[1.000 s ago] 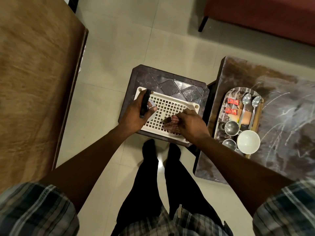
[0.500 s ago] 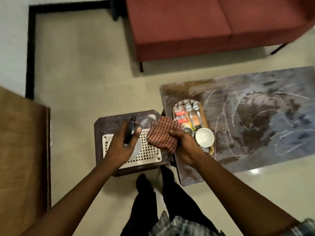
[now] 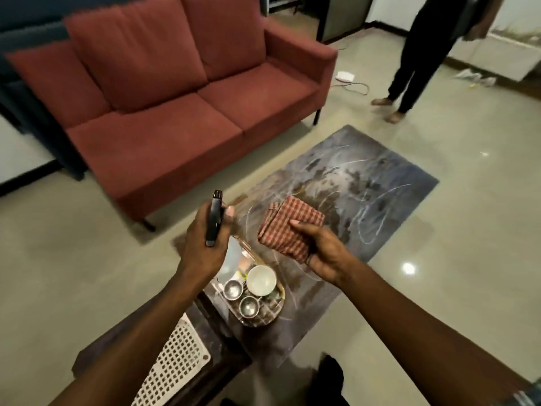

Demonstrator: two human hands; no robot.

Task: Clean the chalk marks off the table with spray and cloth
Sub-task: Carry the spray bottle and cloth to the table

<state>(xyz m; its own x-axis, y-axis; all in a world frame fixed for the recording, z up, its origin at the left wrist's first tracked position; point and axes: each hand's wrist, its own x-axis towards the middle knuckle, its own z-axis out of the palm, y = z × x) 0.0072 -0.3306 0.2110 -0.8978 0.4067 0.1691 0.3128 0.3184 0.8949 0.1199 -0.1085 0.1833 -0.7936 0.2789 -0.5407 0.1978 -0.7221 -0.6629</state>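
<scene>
As the left hand [image 3: 202, 247] grips the spray bottle [image 3: 213, 219], the right hand [image 3: 326, 252] pinches the checked cloth [image 3: 288, 227]. Thumb above, fingers beneath.

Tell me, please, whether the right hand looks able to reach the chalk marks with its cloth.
Probably yes: the right hand holds the checked cloth over the chalk marks on the table, with nothing between; the tray of bowls sits nearer the person.

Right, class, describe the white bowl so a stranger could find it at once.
Find the chalk-scribbled table before the red sofa. At its near end lies an oval tray. The bowl sits on it beside two small steel cups; it alone is white and larger.
</scene>
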